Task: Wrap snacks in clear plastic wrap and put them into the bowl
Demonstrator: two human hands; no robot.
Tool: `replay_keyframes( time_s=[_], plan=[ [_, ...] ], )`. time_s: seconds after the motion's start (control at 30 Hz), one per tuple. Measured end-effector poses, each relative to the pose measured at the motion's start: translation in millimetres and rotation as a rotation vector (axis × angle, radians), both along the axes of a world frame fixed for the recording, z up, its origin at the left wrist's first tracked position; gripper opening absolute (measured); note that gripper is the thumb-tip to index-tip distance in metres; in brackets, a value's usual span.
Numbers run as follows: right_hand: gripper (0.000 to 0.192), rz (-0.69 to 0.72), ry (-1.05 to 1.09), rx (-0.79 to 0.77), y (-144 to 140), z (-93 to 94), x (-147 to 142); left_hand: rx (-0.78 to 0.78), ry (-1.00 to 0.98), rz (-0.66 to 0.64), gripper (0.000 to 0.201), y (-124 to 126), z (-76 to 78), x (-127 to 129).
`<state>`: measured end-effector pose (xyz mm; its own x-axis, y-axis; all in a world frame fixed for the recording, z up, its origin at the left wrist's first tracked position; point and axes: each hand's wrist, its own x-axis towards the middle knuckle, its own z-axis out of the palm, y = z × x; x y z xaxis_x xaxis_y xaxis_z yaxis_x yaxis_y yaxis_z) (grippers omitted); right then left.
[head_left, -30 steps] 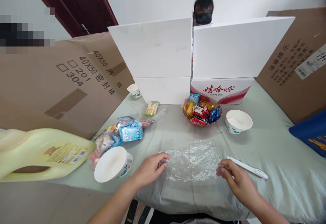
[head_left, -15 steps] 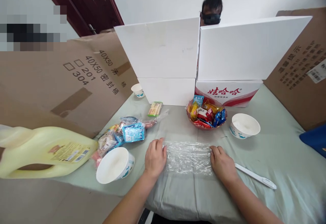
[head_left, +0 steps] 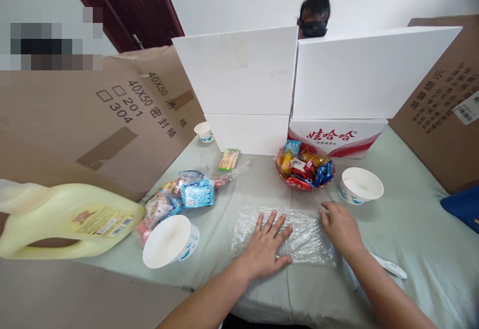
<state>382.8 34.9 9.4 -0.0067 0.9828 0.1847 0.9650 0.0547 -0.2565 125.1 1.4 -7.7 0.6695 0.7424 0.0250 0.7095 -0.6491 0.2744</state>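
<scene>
A crinkled clear plastic sheet (head_left: 307, 237) lies flat on the pale green cloth in front of me. My left hand (head_left: 266, 243) presses on its middle with the fingers spread. At the sheet's right edge my right hand (head_left: 339, 225) rests with the fingers together on the plastic. A white pen-like tool (head_left: 389, 266) lies just right of my right wrist, partly hidden by my arm.
A bowl of wrapped sweets (head_left: 305, 167) stands beyond the sheet, a white paper bowl (head_left: 361, 185) to its right, another (head_left: 170, 242) at the left. A bag of snacks (head_left: 183, 194), a yellow jug (head_left: 67, 219), cardboard and white boards surround the table. A person sits behind the boards.
My left hand moved from the sheet's left edge onto its middle and spread flat. My right hand shifted slightly right along the sheet's edge. The sheet now lies flatter and wider.
</scene>
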Motion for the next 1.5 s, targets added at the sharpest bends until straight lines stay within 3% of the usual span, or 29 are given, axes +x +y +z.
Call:
replay_keyframes(
  time_s=[0.13, 0.27, 0.37, 0.5, 0.63, 0.7, 0.77, 0.83, 0.9, 0.97, 1.03, 1.1, 1.17, 1.33, 1.43, 1.5],
  plan=[
    [0.023, 0.183, 0.041, -0.059, 10, 7.0, -27, -0.002, 0.016, 0.010, 0.077, -1, -1.2, 1],
    [0.003, 0.321, 0.084, -0.112, 10, 6.0, -53, -0.013, 0.002, 0.004, 0.081, -1, -0.5, 1],
    [0.008, 0.391, 0.127, -0.162, 9, 4.7, -57, -0.037, -0.015, -0.005, 0.081, -1, 1.1, 1],
    [0.011, 0.339, 0.141, -0.153, 22, 8.6, -32, -0.051, -0.012, -0.017, 0.078, 0, 2.1, 0],
    [0.022, 0.160, 0.093, -0.008, 27, 19.3, 3, -0.041, -0.014, -0.024, 0.079, 0, 1.3, -1],
    [0.023, 0.159, 0.069, 0.080, 15, 18.9, 5, -0.032, -0.015, -0.024, 0.079, -1, 0.8, 1],
    [0.027, 0.317, 0.030, 0.145, -4, 9.9, -4, -0.020, -0.010, -0.017, 0.080, -3, 0.6, 3],
    [0.045, 0.539, -0.051, 0.153, -25, -6.3, -17, -0.010, -0.001, -0.008, 0.084, -2, 0.4, 3],
    [0.062, 0.621, -0.125, 0.118, -39, -24.3, -26, -0.008, 0.020, 0.012, 0.085, 2, -0.4, -3],
    [0.067, 0.601, -0.156, 0.067, -44, -37.2, -29, -0.007, 0.056, 0.089, 0.081, 10, -1.9, -18],
    [0.066, 0.576, -0.153, 0.015, -44, -40.9, -27, 0.019, 0.092, 0.255, 0.074, 17, -2.8, -39],
    [0.066, 0.571, -0.134, -0.020, -43, -35.1, -25, 0.086, 0.104, 0.448, 0.069, 19, -1.2, -60],
    [0.063, 0.562, -0.100, -0.028, -45, -22.7, -23, 0.173, 0.073, 0.515, 0.060, 12, 4.6, -74],
    [0.050, 0.634, 0.041, -0.089, -70, 5.8, -9, 0.154, -0.043, 0.096, 0.039, -28, 23.4, -88],
    [0.038, 0.687, 0.077, -0.159, -86, 4.9, 5, 0.189, -0.059, 0.004, 0.031, -37, 20.5, -96],
    [0.028, 0.676, 0.079, -0.127, -93, -1.1, 13, 0.271, -0.082, -0.015, 0.031, -35, 14.2, -103]
  ],
)
